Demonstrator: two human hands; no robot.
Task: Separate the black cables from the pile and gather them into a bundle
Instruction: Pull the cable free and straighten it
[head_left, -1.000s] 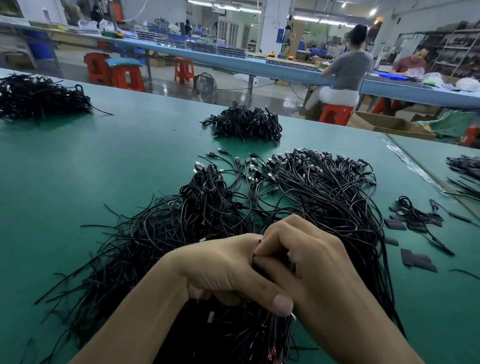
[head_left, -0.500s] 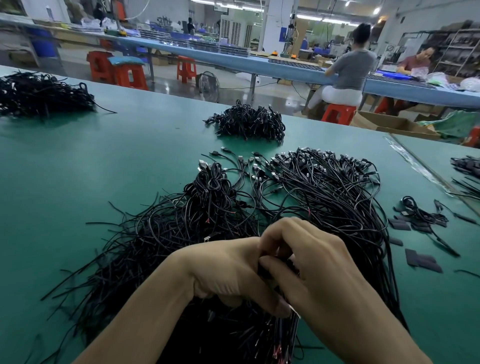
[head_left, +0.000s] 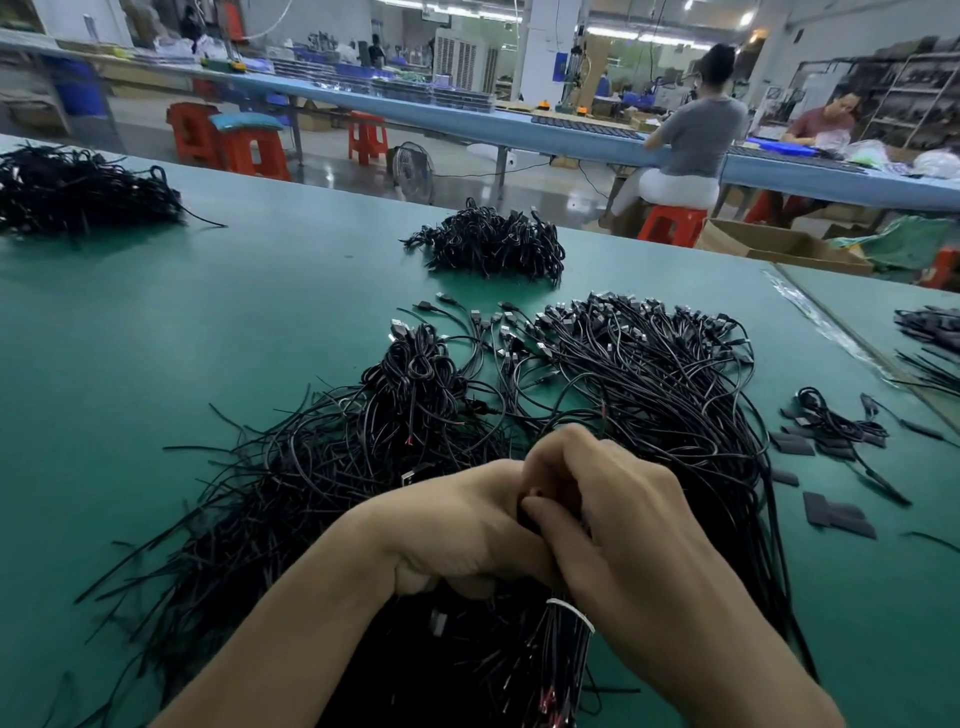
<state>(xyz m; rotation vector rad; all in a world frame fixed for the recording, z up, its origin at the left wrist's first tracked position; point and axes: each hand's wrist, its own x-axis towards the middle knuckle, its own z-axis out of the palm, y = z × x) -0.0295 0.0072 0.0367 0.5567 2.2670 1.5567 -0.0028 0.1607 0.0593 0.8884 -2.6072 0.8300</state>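
Cool, even light falls from ceiling lamps (head_left: 655, 37) far back — bright, no hard glare beyond a sheen on the floor (head_left: 524, 192). Shadows on the green table (head_left: 208, 322) are soft. The black cables (head_left: 649, 374) lose detail nearest the camera — straight edges bow at the frame's sides.

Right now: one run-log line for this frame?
stage: gathering | left hand: grips black cable bundle | right hand: grips same bundle | loose cable pile: on green table
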